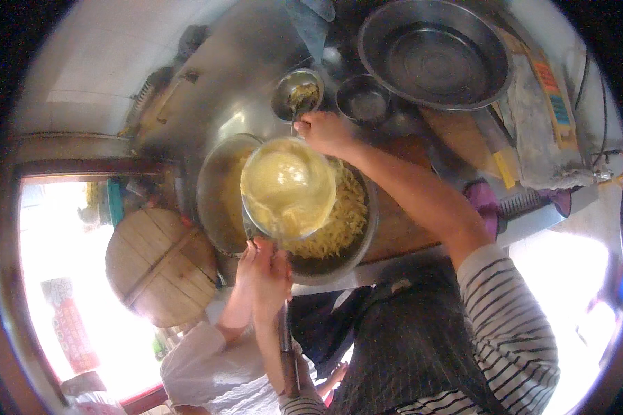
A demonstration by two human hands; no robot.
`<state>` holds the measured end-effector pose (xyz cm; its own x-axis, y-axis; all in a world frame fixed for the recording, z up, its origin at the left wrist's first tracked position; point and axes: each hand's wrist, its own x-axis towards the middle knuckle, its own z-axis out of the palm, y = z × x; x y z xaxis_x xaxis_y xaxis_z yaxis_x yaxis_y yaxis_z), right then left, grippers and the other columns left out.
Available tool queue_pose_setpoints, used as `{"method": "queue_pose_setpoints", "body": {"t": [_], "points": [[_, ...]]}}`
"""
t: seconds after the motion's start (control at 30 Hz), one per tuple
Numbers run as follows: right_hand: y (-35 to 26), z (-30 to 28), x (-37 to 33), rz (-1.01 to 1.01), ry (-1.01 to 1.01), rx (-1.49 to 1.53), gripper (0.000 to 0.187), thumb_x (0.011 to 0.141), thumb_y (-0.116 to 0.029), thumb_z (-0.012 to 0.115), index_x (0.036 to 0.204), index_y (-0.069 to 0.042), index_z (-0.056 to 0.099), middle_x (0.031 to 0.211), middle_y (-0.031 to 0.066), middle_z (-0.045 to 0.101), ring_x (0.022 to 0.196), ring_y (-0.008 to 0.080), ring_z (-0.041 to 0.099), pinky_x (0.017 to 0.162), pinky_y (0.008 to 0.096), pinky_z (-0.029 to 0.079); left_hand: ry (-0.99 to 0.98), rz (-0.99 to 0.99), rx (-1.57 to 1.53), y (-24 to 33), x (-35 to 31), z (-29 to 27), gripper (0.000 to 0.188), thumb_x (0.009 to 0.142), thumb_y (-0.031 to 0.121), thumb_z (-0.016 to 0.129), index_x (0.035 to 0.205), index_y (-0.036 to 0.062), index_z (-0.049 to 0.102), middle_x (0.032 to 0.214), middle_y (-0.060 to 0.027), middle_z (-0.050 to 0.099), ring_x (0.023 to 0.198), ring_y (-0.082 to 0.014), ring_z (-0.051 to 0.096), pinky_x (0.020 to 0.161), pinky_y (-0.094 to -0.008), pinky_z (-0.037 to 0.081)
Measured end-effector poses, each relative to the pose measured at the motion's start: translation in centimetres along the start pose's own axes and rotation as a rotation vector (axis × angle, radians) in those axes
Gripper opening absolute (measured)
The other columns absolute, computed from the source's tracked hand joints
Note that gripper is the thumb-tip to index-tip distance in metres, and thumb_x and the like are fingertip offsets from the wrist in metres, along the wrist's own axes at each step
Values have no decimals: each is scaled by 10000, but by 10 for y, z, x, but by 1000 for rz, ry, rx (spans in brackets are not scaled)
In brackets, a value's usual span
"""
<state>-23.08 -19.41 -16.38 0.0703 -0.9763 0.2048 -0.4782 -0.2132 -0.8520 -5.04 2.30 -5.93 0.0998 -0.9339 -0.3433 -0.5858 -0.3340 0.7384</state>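
Note:
A round metal bowl [287, 183] of pale yellow batter hangs over a large basin [367, 252] of yellowish shreds [336, 214]. At the bowl's near side, my left hand [271, 277] is closed around a long, dark handle [286, 332] that runs down from it; I cannot tell whether this joins the bowl. My right hand [322, 131] is closed by the bowl's far rim, on what looks like a spoon's handle. The spoon [298, 104] reaches into a small metal bowl [277, 97] with greenish-yellow food. Another person's hand [244, 266] is beside my left hand.
A second pot [208, 197] with yellow contents stands left of the basin. A round wooden lid [163, 266] leans further left. A dark small bowl [363, 104] and wide dark basin [436, 55] stand at the back. At lower left is a person in white [208, 370].

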Motion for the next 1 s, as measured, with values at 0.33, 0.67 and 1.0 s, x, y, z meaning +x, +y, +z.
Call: {"method": "queue_pose_setpoints", "body": {"t": [0.33, 0.67, 1.0], "points": [[-24, -18, -10, -13, -9, 25, 375, 823, -385, 426, 784, -56, 603, 812, 168, 599, 749, 353, 574, 685, 448, 448, -89, -225, -212, -21, -29, 4, 252, 872, 104, 398, 1121, 64, 416, 541, -13, 418, 353, -103, 402, 282, -233, 327], [-23, 7, 0, 115, 12, 32, 365, 837, -361, 412, 835, -50, 603, 883, 159, 596, 837, 339, 562, 744, 437, 436, 152, 208, -158, -63, 18, -10, 125, 859, 167, 439, 808, 56, 465, 556, -32, 441, 326, -182, 392, 296, -317, 358], [-43, -9, 6, 192, -61, -3, 357, 841, -378, 416, 913, -72, 584, 943, 144, 581, 894, 322, 542, 782, 404, 423, -56, -402, -825, 31, 5, -30, 349, 848, 534, 343, 991, 242, 467, 719, -53, 475, 402, -168, 416, 256, -289, 321]]}}
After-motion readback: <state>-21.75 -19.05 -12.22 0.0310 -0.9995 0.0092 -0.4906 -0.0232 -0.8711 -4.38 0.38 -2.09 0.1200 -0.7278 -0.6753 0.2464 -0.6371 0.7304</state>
